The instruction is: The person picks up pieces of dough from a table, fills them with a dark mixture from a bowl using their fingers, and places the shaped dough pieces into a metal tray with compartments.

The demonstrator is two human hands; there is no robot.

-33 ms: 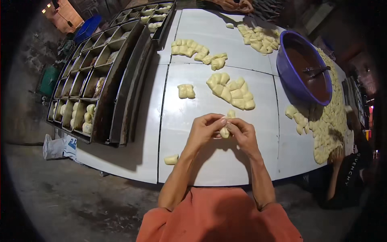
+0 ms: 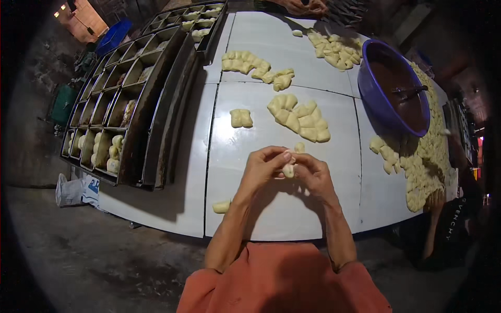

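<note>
Above the white table, a small piece of pale dough point(image 2: 288, 170) is pinched between the fingertips of both hands. My left hand point(image 2: 263, 166) grips it from the left, thumb on top. My right hand point(image 2: 314, 175) closes on it from the right, its fingers slightly blurred. Just beyond my fingertips lies another small dough piece point(image 2: 299, 147). Farther up sits a cluster of joined dough pieces point(image 2: 300, 119), with a small square dough block point(image 2: 241, 118) to its left. A single dough lump point(image 2: 221, 207) rests beside my left forearm.
Left stands a dark divided metal tray point(image 2: 94, 125), its near compartments holding dough balls. A purple basin point(image 2: 365, 78) of brown filling stands at the right, beside a wide spread of dough pieces point(image 2: 420, 175). Other people's hands point(image 2: 302, 7) show at the far edge and lower right.
My fingers have shifted slightly around the dough piece, and the right-hand fingers have curled a little. The rest of the table looks the same.
</note>
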